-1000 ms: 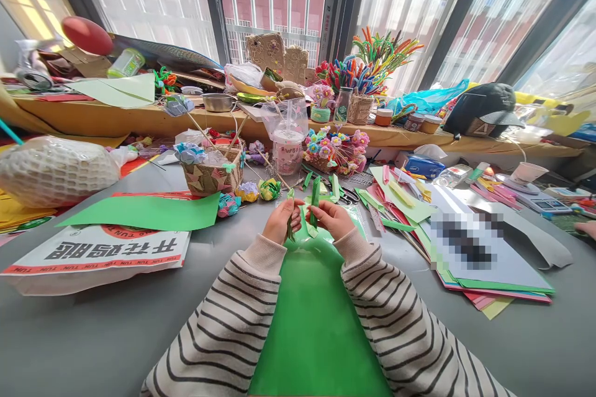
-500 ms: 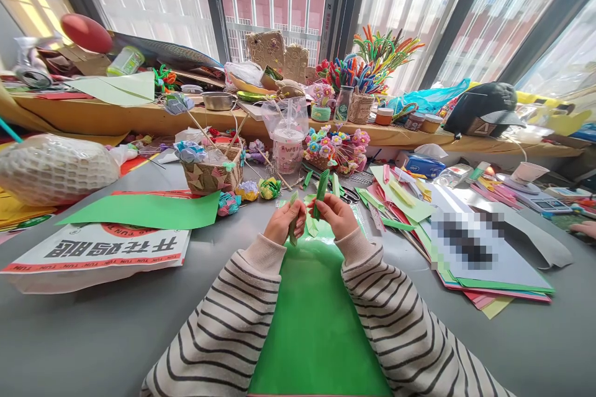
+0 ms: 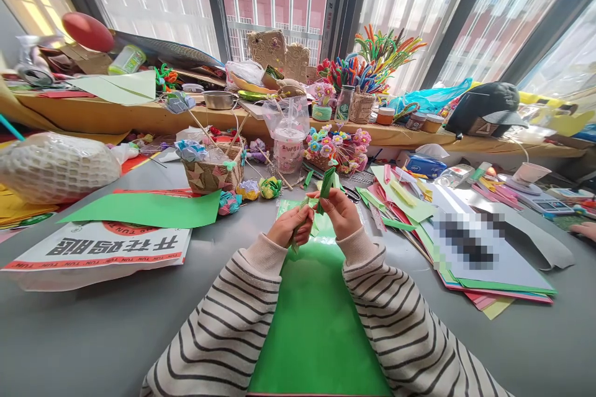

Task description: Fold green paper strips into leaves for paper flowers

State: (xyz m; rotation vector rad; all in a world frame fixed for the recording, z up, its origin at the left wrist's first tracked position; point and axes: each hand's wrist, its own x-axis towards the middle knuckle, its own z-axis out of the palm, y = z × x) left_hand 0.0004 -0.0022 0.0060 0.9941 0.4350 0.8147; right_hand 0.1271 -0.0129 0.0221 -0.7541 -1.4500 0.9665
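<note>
My left hand (image 3: 289, 226) is closed around a light green folded paper piece (image 3: 295, 243), mostly covered by the fingers. My right hand (image 3: 343, 212) pinches a darker green folded paper piece (image 3: 327, 181), which stands nearly upright and leans slightly right. Both hands are close together, and the papers seem to meet between the fingertips; whether they touch, I cannot make out. Beneath the hands, a shiny green sheet (image 3: 316, 316) lies on the grey table (image 3: 223, 298). Small green paper strips (image 3: 308, 180) lie just beyond the hands.
To the left are a loose green paper (image 3: 144, 208), a printed white bag (image 3: 102, 260) and a woven basket (image 3: 212, 175). A lidded cup (image 3: 288, 152) stands behind. On the right lies a paper stack (image 3: 493, 282); another person's hand (image 3: 584, 228) shows at the edge.
My hands have come closer together. The light green piece has tilted at its top toward my right hand, and the darker piece has shifted slightly right and up.
</note>
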